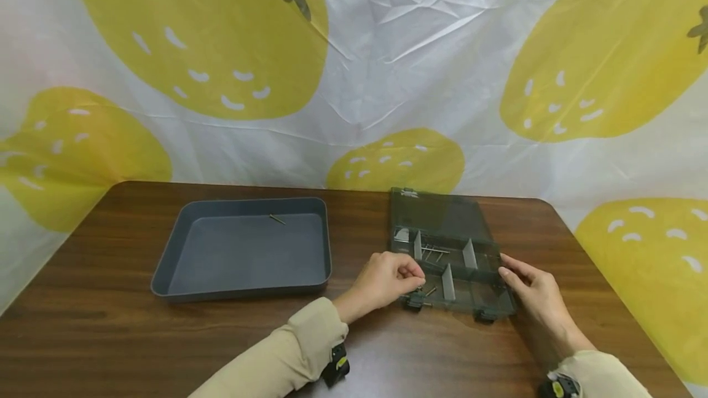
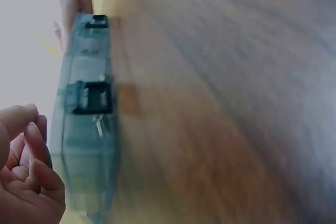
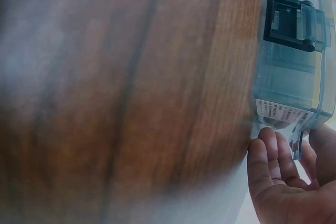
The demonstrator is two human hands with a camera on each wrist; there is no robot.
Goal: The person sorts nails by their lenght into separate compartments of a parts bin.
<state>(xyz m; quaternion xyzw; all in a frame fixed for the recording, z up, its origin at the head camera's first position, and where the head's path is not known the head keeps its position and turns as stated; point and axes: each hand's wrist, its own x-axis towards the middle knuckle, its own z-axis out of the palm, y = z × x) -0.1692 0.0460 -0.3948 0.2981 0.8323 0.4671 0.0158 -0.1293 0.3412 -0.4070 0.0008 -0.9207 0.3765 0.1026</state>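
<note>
A clear grey compartment box [image 1: 487,293] lies with its lid [image 1: 437,210] tilted back on the table's right half. Several screws [image 1: 434,252] lie in a back compartment, and more screws [image 1: 430,291] in the front left one. Over that front left compartment is my left hand [image 1: 384,278], thumb and index fingertips brought together. In the left wrist view the fingertips come together beside the box wall [image 2: 84,156]; I cannot tell whether they pinch a screw. My right hand [image 1: 539,300] holds the box's right end between thumb and fingers, by a printed label [image 3: 283,111].
Left of the box stands a shallow grey tray [image 1: 243,292] with one screw [image 1: 277,219] near its back wall. Two black latches [image 1: 413,301] sit on the box's front side. A patterned cloth [image 1: 365,78] hangs behind the wooden table [image 1: 110,324].
</note>
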